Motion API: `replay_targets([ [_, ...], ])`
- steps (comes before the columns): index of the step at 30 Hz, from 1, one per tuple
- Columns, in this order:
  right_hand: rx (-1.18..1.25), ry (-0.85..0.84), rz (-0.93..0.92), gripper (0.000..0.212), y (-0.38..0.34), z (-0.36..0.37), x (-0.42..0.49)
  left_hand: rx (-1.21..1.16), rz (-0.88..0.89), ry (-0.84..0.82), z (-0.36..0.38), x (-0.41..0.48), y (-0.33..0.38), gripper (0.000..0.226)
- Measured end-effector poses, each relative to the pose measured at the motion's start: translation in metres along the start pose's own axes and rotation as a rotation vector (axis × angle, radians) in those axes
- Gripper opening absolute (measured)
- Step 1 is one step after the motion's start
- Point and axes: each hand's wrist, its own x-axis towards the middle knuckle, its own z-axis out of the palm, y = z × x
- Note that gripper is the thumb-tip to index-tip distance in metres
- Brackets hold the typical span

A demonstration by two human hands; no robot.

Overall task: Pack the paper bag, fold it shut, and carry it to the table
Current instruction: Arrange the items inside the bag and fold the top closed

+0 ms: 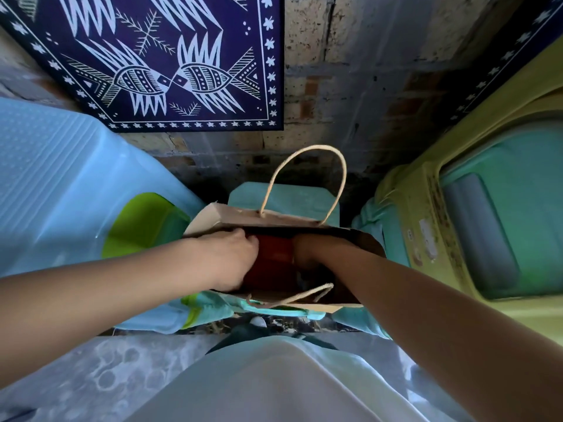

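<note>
A brown paper bag (243, 217) with twisted paper handles stands open on a teal stool (298, 197) in front of me. Inside it sits a red object (275, 254), partly hidden. My left hand (227, 258) reaches into the bag from the left, fingers curled against the red object. My right hand (307, 249) is deep in the bag on the object's right side, its fingers hidden by the bag's shadow. The far handle (307, 153) stands upright; the near handle (304, 295) droops over the front edge.
A pale blue plastic chair (61, 184) stands at the left with a lime green piece (143, 226) beside it. Stacked yellow-green and teal chairs (487, 214) stand at the right. A brick wall with a dark blue patterned cloth (158, 62) lies behind.
</note>
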Motion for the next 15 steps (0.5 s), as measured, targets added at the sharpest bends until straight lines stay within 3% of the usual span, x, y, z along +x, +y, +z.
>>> replay_targets([
  [3, 0.035, 0.190, 0.106, 0.043, 0.001, 0.002, -0.004, -0.083, 0.090, 0.025, -0.014, -0.009, 0.002, 0.034],
  [5, -0.081, 0.194, 0.076, 0.038, -0.006, -0.008, -0.021, -0.136, 0.177, -0.003, -0.021, -0.014, 0.004, 0.030],
  [7, -0.009, 0.255, 0.177, 0.032, -0.015, -0.019, -0.038, -0.097, 0.260, -0.079, -0.021, -0.013, 0.007, 0.027],
  [10, -0.003, 0.363, 0.219, 0.029, -0.015, -0.027, -0.061, 0.074, 0.208, -0.181, -0.020, -0.004, 0.014, 0.037],
  [15, 0.021, 0.395, 0.219, 0.025, -0.021, -0.020, -0.081, 0.313, 0.143, -0.269, -0.024, 0.003, 0.021, 0.043],
])
